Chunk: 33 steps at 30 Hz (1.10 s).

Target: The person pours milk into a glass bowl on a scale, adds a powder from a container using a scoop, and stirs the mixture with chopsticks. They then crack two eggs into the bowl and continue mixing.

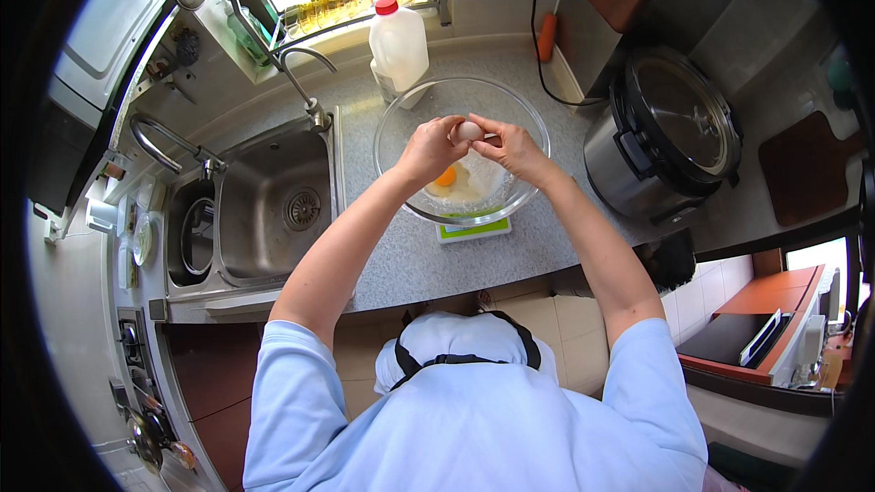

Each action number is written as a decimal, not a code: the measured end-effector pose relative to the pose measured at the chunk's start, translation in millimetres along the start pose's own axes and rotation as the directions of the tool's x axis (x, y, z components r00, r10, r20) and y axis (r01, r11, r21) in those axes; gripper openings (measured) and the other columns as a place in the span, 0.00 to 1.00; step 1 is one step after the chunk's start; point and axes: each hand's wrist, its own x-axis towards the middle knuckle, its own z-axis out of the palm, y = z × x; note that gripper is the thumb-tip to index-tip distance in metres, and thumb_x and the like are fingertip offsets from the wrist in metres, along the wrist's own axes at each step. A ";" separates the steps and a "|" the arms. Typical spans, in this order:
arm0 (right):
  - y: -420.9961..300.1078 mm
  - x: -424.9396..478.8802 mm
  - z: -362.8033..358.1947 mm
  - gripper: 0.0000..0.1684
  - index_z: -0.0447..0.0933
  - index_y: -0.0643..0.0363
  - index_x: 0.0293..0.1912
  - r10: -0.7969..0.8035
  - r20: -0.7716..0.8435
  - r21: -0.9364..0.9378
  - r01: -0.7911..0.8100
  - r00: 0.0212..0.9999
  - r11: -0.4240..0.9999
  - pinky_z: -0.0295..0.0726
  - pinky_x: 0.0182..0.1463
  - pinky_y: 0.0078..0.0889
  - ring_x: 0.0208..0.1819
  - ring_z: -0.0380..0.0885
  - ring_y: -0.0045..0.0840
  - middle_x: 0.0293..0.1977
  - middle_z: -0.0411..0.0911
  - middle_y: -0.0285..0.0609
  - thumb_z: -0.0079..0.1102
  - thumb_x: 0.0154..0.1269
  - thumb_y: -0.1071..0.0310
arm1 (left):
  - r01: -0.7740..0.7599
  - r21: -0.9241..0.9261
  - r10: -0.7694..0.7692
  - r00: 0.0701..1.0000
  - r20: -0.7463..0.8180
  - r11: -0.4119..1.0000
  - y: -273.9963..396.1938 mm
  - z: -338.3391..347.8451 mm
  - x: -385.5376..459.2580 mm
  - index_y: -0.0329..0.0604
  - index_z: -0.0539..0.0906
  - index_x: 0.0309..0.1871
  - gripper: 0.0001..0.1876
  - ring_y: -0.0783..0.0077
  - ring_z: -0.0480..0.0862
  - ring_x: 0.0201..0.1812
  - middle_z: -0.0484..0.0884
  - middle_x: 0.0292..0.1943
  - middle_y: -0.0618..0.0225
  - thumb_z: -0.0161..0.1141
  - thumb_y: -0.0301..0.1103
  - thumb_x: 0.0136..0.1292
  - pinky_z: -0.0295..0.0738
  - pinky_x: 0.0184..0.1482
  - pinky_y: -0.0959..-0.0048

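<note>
Between the fingertips of both hands is an egg (469,132), held over a large clear glass bowl (532,106). My left hand (432,145) grips it from the left, and my right hand (514,149) from the right. Fingers hide part of the shell, so I cannot tell whether it is cracked. Down in the bowl lies a raw egg yolk (446,176) with its clear white, on what looks like white powder. A kitchen scale (474,231) with a green and white body supports the bowl.
Behind the bowl stands a plastic jug (400,41) with a red cap. An electric pressure cooker (660,137) is at the right, and a steel double sink (273,198) with taps at the left. A black cable (535,20) hangs at the back. The counter's front edge is near my body.
</note>
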 end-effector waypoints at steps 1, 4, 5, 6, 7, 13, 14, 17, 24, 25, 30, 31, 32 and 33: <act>1.4 0.6 -1.0 0.29 0.68 0.61 0.61 0.010 0.018 0.032 -0.010 1.000 0.999 0.79 0.48 0.23 0.45 0.80 0.24 0.46 0.79 0.46 0.60 0.59 0.70 | 0.006 -0.016 -0.006 1.000 0.016 1.000 0.9 -1.5 0.0 0.35 0.78 0.50 0.19 0.63 0.85 0.37 0.83 0.38 0.53 0.63 0.31 0.53 0.78 0.41 0.70; 4.8 2.5 -1.1 0.28 0.70 0.59 0.59 0.001 0.020 -0.001 -0.001 1.000 1.000 0.79 0.48 0.22 0.44 0.81 0.24 0.45 0.80 0.46 0.61 0.58 0.71 | 0.011 -0.010 -0.011 0.997 0.070 1.000 4.3 -3.1 -1.2 0.36 0.79 0.50 0.20 0.65 0.85 0.36 0.83 0.37 0.54 0.63 0.30 0.53 0.78 0.40 0.72; 5.9 3.0 -0.2 0.27 0.71 0.58 0.59 0.011 0.032 0.005 -0.011 0.999 1.000 0.79 0.48 0.22 0.43 0.81 0.24 0.43 0.81 0.45 0.61 0.58 0.71 | 0.010 0.001 -0.010 0.996 0.089 1.000 5.0 -3.1 -1.8 0.36 0.79 0.50 0.20 0.66 0.85 0.36 0.83 0.37 0.54 0.63 0.30 0.53 0.78 0.40 0.72; 6.7 4.1 1.0 0.27 0.72 0.57 0.58 0.020 0.044 0.010 -0.020 0.999 1.000 0.79 0.48 0.22 0.42 0.81 0.23 0.42 0.81 0.45 0.60 0.58 0.72 | 0.013 0.004 -0.013 0.995 0.097 1.000 5.5 -3.2 -2.5 0.37 0.79 0.51 0.20 0.67 0.85 0.35 0.83 0.37 0.54 0.62 0.30 0.53 0.78 0.39 0.72; 7.5 4.7 1.9 0.26 0.72 0.57 0.58 0.029 0.056 0.016 -0.030 0.998 0.999 0.79 0.48 0.22 0.42 0.81 0.23 0.41 0.82 0.45 0.60 0.57 0.72 | 0.015 0.007 -0.016 0.994 0.106 1.000 6.0 -3.2 -3.5 0.37 0.79 0.51 0.20 0.68 0.84 0.35 0.83 0.36 0.55 0.62 0.30 0.53 0.78 0.39 0.72; 16.0 4.4 5.5 0.28 0.72 0.53 0.58 0.041 0.057 0.010 -0.041 0.998 0.999 0.79 0.48 0.22 0.41 0.81 0.22 0.39 0.82 0.43 0.58 0.56 0.73 | 0.034 -0.054 -0.025 0.987 0.157 0.998 2.9 -2.7 -5.9 0.39 0.79 0.50 0.19 0.68 0.82 0.33 0.82 0.33 0.56 0.60 0.29 0.53 0.77 0.40 0.72; 17.3 3.5 4.0 0.28 0.72 0.53 0.58 0.058 0.066 0.007 -0.059 0.996 0.998 0.79 0.48 0.22 0.41 0.81 0.22 0.40 0.82 0.43 0.58 0.56 0.73 | 0.035 -0.047 -0.025 0.982 0.190 0.998 3.0 -4.2 -5.7 0.38 0.79 0.52 0.20 0.74 0.81 0.33 0.82 0.34 0.58 0.60 0.28 0.54 0.77 0.41 0.74; 14.6 1.0 -1.0 0.28 0.72 0.52 0.59 0.076 0.111 0.011 -0.077 0.991 0.997 0.78 0.49 0.22 0.42 0.80 0.21 0.40 0.82 0.43 0.57 0.56 0.73 | 0.031 -0.085 -0.009 0.967 0.253 0.996 -9.7 -7.0 -5.7 0.38 0.77 0.54 0.21 0.73 0.82 0.36 0.81 0.37 0.57 0.59 0.28 0.54 0.77 0.42 0.74; -5.6 -1.1 -18.7 0.27 0.74 0.54 0.56 -0.082 0.221 -0.334 0.154 0.972 0.930 0.77 0.48 0.28 0.40 0.79 0.28 0.38 0.80 0.44 0.58 0.53 0.71 | -0.132 -0.011 0.129 0.939 0.318 0.991 -6.0 -19.9 -3.1 0.37 0.77 0.51 0.20 0.64 0.82 0.39 0.79 0.42 0.56 0.60 0.28 0.52 0.78 0.43 0.71; -4.4 -0.8 -21.0 0.26 0.75 0.55 0.54 -0.121 0.228 -0.422 0.210 0.966 0.882 0.77 0.48 0.29 0.40 0.79 0.30 0.37 0.79 0.44 0.59 0.52 0.71 | -0.146 0.046 0.123 0.939 0.322 0.988 -1.7 -22.3 -3.1 0.36 0.78 0.49 0.20 0.63 0.82 0.39 0.79 0.41 0.56 0.61 0.29 0.51 0.78 0.44 0.71; 4.5 0.5 -27.9 0.20 0.74 0.61 0.46 -0.214 0.165 -0.544 0.270 0.963 0.795 0.78 0.45 0.30 0.39 0.78 0.33 0.37 0.77 0.46 0.61 0.51 0.72 | -0.147 0.197 0.081 0.947 0.310 0.969 -3.5 -21.6 -4.8 0.36 0.77 0.44 0.19 0.58 0.82 0.40 0.78 0.40 0.56 0.64 0.30 0.47 0.77 0.45 0.68; 6.0 0.5 -29.1 0.19 0.74 0.61 0.45 -0.211 0.150 -0.538 0.259 0.966 0.802 0.78 0.45 0.31 0.39 0.78 0.34 0.38 0.77 0.47 0.61 0.50 0.71 | -0.128 0.185 0.068 0.952 0.299 0.974 -3.1 -21.8 -5.6 0.35 0.77 0.44 0.19 0.58 0.82 0.41 0.79 0.40 0.56 0.64 0.31 0.46 0.77 0.46 0.68; 6.4 0.5 -30.1 0.19 0.74 0.62 0.45 -0.213 0.156 -0.545 0.264 0.965 0.796 0.78 0.45 0.31 0.39 0.78 0.34 0.38 0.77 0.47 0.61 0.50 0.71 | -0.110 0.174 0.056 0.956 0.288 0.979 -2.6 -22.3 -5.9 0.35 0.77 0.43 0.19 0.57 0.82 0.41 0.79 0.40 0.56 0.65 0.31 0.46 0.76 0.46 0.67; 5.4 0.4 -30.6 0.19 0.73 0.62 0.44 -0.214 0.163 -0.552 0.269 0.963 0.790 0.78 0.45 0.31 0.39 0.78 0.35 0.38 0.77 0.47 0.62 0.50 0.71 | -0.082 0.162 0.035 0.961 0.274 0.983 -2.2 -23.1 -6.2 0.35 0.77 0.43 0.19 0.58 0.82 0.41 0.80 0.40 0.56 0.65 0.31 0.46 0.77 0.46 0.68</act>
